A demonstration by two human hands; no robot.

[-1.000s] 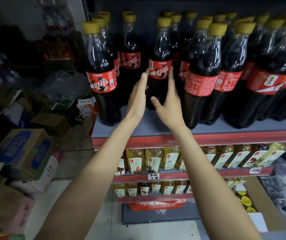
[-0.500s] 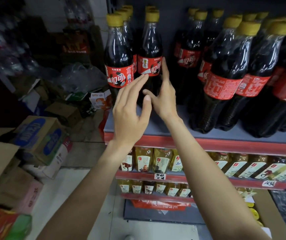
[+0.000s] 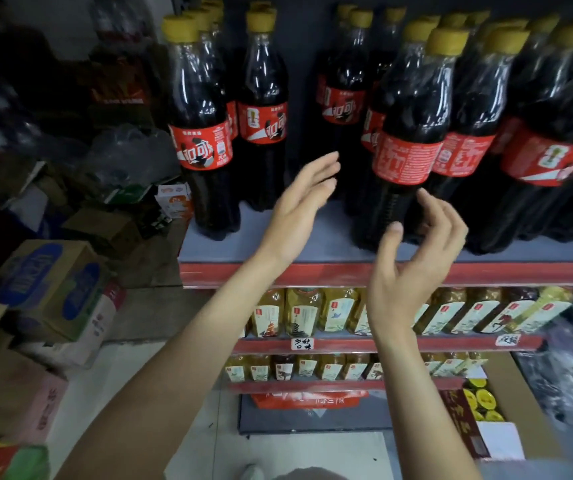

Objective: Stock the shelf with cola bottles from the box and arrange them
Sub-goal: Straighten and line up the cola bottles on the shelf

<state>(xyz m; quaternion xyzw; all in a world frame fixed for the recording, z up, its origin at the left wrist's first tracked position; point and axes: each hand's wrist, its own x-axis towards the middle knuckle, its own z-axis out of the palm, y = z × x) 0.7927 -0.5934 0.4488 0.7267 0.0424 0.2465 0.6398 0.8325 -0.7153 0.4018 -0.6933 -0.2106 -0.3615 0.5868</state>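
Both hands have come off the bottles: left hand (image 3: 304, 206) flat and empty by the shelf (image 3: 347, 273) gap, right hand (image 3: 413, 258) curled loose, holding nothing, just short of the front bottle (image 3: 404, 147). Arranging step; next likely grip that bottle and slide it into the gap, cola upright on the shelf.

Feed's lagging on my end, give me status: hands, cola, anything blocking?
Left hand open, empty. Right hand open, empty, curled near a front cola bottle. Shelf has a bare gap between the bottle groups. Nothing blocking.
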